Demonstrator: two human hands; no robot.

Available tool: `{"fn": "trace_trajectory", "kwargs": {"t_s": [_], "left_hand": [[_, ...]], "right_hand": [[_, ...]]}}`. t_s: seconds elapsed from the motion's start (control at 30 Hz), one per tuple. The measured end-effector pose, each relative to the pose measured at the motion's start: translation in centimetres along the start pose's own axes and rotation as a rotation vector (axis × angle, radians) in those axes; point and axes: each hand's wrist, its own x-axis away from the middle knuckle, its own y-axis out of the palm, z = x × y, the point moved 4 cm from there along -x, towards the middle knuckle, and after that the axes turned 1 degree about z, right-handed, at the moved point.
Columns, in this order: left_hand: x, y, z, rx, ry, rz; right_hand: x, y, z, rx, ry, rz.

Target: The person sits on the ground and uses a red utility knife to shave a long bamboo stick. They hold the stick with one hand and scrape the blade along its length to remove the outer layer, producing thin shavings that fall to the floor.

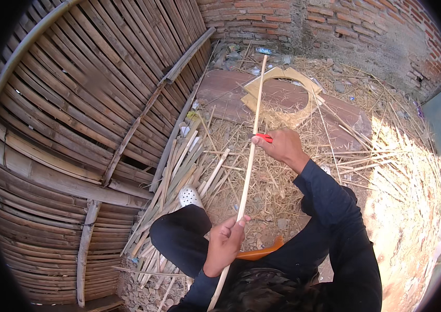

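A single fisheye view from the person's head looks steeply down and forward over their own lap onto straw-strewn ground (293,192), close enough that both forearms rise from the lower edge. A slatted bamboo wall (74,104) curves along the left side, a brick wall (303,21) closes the far end, and straight lines bow toward the dark round rim.

The lower end of the long thin pale bamboo strip (246,177) goes behind the person's dark sleeve and leaves the bottom edge. The small red-handled tool (264,137) is mostly hidden inside the right hand (283,145); its blade is not visible. The curved orange object (260,252) shows only partly behind the left hand (224,242).
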Motion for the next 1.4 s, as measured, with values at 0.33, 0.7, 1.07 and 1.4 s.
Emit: {"fn": "trace_trajectory", "kwargs": {"t_s": [0.33, 0.7, 1.07, 1.4], "left_hand": [[-1.0, -0.9, 0.5, 0.13, -0.018, -0.002], [-0.2, -0.4, 0.6, 0.079, -0.032, 0.002], [2.8, 0.6, -0.3, 0.012, -0.098, -0.085], [-2.1, -2.5, 3.9, -0.076, 0.252, 0.106]], "right_hand": [[4.7, 0.5, -4.7, -0.025, -0.378, 0.057], [4.8, 0.9, -4.0, -0.08, -0.273, 0.008], [-3.8, -0.3, 9.0, 0.081, 0.364, 0.111], [-1.1, -2.9, 6.6, -0.15, 0.209, 0.084]]}}
